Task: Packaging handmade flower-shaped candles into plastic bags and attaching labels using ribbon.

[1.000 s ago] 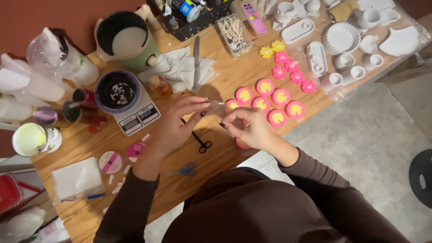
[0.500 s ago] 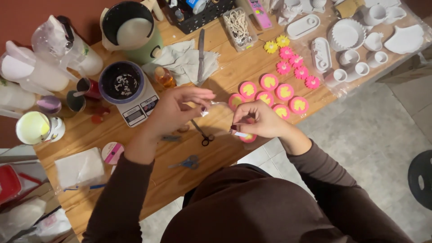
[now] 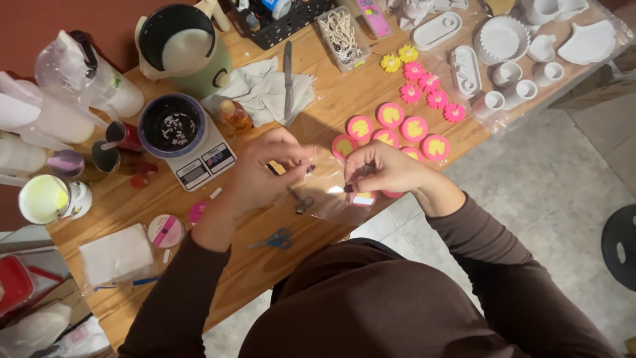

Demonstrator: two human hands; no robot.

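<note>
Both hands pinched a clear plastic bag (image 3: 324,189) stretched between them above the table edge: the left hand (image 3: 262,172) gripped its left side, the right hand (image 3: 384,169) its mouth. The pink round piece (image 3: 363,198) below the right fingers looked likely to slip out if the thin film slackened.

you're looking down on a long wooden table (image 3: 265,272) set at a slant, warm brown with visible grain. behind its far edge runs a dark reddish-brown wall (image 3: 40,20). to the right and below lies a floor of large pale grey tiles (image 3: 563,172). a round black stool (image 3: 621,246) shows at the right edge. the light is dim and warm.
</note>
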